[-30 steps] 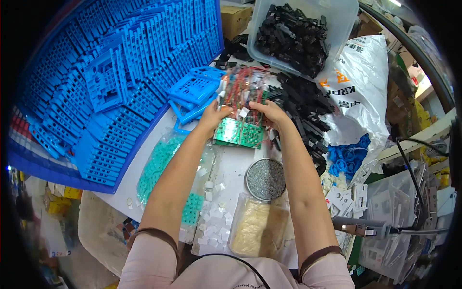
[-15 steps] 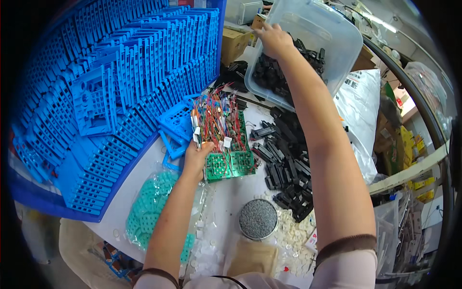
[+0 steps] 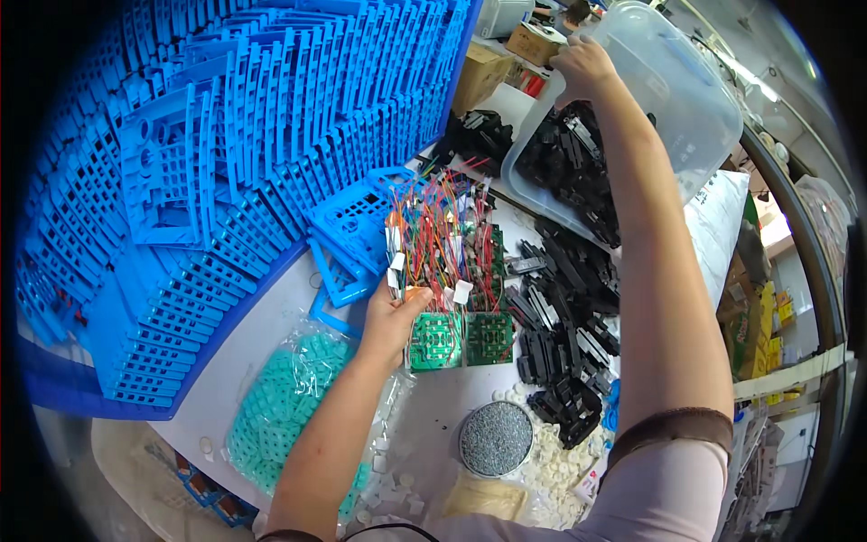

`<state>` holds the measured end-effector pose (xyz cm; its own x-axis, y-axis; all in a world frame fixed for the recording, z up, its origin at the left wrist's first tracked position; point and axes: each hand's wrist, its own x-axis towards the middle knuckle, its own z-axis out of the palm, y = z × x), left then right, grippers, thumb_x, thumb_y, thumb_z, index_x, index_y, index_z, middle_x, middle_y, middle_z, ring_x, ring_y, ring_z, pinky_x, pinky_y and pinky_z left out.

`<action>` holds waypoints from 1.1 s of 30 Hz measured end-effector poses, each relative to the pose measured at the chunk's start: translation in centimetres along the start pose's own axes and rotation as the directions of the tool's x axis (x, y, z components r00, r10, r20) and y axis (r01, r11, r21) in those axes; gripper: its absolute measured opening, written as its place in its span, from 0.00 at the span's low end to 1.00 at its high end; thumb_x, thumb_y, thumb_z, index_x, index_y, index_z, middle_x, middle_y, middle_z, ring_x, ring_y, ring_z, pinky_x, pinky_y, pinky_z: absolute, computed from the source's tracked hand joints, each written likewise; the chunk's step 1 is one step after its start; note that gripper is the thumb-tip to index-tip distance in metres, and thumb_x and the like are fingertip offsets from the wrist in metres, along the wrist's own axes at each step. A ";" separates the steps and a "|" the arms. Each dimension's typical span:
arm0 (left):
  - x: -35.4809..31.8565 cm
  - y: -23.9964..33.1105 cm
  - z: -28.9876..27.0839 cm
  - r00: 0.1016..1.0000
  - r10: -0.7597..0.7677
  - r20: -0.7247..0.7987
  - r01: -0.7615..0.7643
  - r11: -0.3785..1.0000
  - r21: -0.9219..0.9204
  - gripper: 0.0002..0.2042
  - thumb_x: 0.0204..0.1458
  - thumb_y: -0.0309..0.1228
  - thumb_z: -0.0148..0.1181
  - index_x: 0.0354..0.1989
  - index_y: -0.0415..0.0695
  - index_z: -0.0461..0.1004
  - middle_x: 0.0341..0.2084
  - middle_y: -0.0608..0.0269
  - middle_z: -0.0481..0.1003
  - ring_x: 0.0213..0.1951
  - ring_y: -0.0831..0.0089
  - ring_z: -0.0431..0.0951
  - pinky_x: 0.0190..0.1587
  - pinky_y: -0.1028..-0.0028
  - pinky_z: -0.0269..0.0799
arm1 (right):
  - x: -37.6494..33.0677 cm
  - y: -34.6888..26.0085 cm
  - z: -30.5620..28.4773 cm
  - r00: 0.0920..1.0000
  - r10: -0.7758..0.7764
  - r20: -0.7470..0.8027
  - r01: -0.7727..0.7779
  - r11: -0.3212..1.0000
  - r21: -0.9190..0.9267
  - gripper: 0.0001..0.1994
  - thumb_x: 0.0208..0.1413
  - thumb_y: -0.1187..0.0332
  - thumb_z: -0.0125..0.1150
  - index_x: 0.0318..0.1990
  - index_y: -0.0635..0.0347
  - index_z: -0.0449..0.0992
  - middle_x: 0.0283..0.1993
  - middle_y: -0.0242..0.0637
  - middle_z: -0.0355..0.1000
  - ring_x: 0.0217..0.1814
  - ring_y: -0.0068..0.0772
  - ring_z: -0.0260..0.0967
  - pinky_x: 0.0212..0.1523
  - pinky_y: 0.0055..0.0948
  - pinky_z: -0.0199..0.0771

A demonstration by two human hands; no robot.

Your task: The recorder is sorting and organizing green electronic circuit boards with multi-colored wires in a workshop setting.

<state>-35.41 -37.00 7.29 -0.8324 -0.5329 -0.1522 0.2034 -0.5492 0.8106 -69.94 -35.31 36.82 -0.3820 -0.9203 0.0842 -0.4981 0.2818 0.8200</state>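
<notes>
My left hand point(image 3: 395, 317) rests on the near left corner of a stack of green circuit boards point(image 3: 461, 339) with bundles of red and coloured wires point(image 3: 444, 237) on top. My right hand point(image 3: 585, 65) reaches far forward and grips the rim of a clear plastic tub point(image 3: 673, 99), which is tipped up toward me. Black plastic parts point(image 3: 578, 163) fill the tub's low end. A pile of the same black parts point(image 3: 564, 316) lies on the table right of the boards.
Rows of blue plastic frames point(image 3: 226, 154) fill a big blue tray at left. A bag of teal parts point(image 3: 284, 406), a round tin of small grey pieces point(image 3: 496, 439) and white bits lie near me. Cardboard boxes point(image 3: 506, 59) stand at the back.
My right hand left the circuit boards, reached to the clear tub and has tipped it up. My left hand stayed at the boards.
</notes>
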 end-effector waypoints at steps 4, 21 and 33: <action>-0.1 0.2 0.3 1.000 -0.004 -0.009 0.003 0.999 -0.034 0.23 0.52 0.22 0.59 0.57 0.42 0.63 0.43 0.62 0.74 0.41 0.76 0.76 0.45 0.73 0.72 | -2.9 1.7 1.3 0.998 -0.029 -0.059 0.030 0.999 0.021 0.32 0.19 0.40 0.72 0.33 0.51 0.79 0.33 0.33 0.75 0.45 0.34 0.68 0.47 0.32 0.61; -0.1 0.7 -0.8 0.998 0.044 0.035 -0.043 0.999 -0.016 0.18 0.51 0.23 0.60 0.51 0.39 0.67 0.38 0.63 0.75 0.38 0.76 0.76 0.44 0.72 0.72 | -13.3 2.7 -2.9 0.920 0.388 0.048 -0.384 0.920 -0.078 0.28 0.25 0.37 0.71 0.31 0.47 0.80 0.32 0.30 0.77 0.41 0.30 0.74 0.46 0.35 0.63; 0.1 -0.5 -1.5 0.998 0.059 0.036 -0.060 0.998 0.037 0.15 0.53 0.25 0.59 0.49 0.42 0.67 0.36 0.65 0.74 0.36 0.76 0.76 0.40 0.73 0.74 | -8.4 -2.5 -0.6 0.986 0.150 -0.075 -0.162 0.968 -0.191 0.06 0.39 0.58 0.63 0.27 0.43 0.81 0.34 0.25 0.77 0.47 0.28 0.71 0.56 0.37 0.57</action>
<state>-34.83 -37.71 6.05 -0.8372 -0.5405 -0.0838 0.2337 -0.4920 0.8386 -65.02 -28.49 34.43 -0.3932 -0.8852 0.2487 -0.2719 0.3704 0.8882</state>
